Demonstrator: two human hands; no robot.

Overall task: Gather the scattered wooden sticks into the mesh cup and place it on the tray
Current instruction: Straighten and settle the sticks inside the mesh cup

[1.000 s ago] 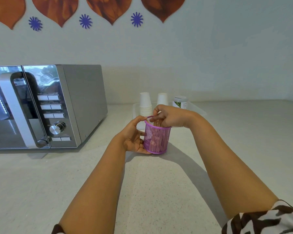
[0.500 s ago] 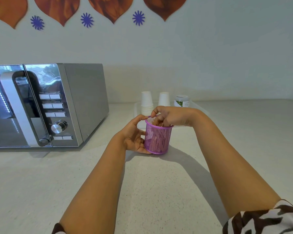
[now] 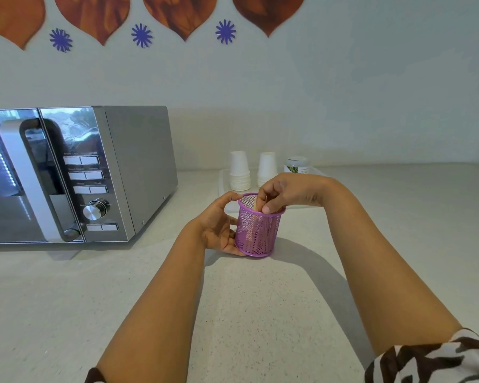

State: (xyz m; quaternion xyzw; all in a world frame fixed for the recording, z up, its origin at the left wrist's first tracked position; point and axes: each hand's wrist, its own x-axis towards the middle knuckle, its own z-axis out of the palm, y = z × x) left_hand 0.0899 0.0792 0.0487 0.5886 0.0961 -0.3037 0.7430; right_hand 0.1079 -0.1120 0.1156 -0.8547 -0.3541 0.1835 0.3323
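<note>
The purple mesh cup (image 3: 256, 226) stands on the bench (image 3: 260, 313), just in front of the white tray (image 3: 224, 183), not on it yet. The left hand (image 3: 219, 228) curls round the side of the cup, thumb up at the rim, so its grip is closed on the cup. The right hand (image 3: 284, 193) is over the mouth of the cup with its fingertips dipped inside, and they seem to pinch the tops of the wooden sticks (image 3: 256, 225) that stand in there. What could go wrong? I think the cup could tip if the right hand pushes sideways while the left lets go, and the sticks would spill out again. A stick could also poke through the mesh or catch on the rim and flip out when the hand comes away. When the cup goes to the tray, it could bump the paper cups and knock them over, since they stand close by. Now the counting: one mesh cup, one tray, two stacks of white paper cups (image 3: 239, 171), one small jar (image 3: 296, 165), one microwave (image 3: 75, 172), two hands. The sticks are too bunched to count through the mesh, and I see none lying loose on the bench.
</note>
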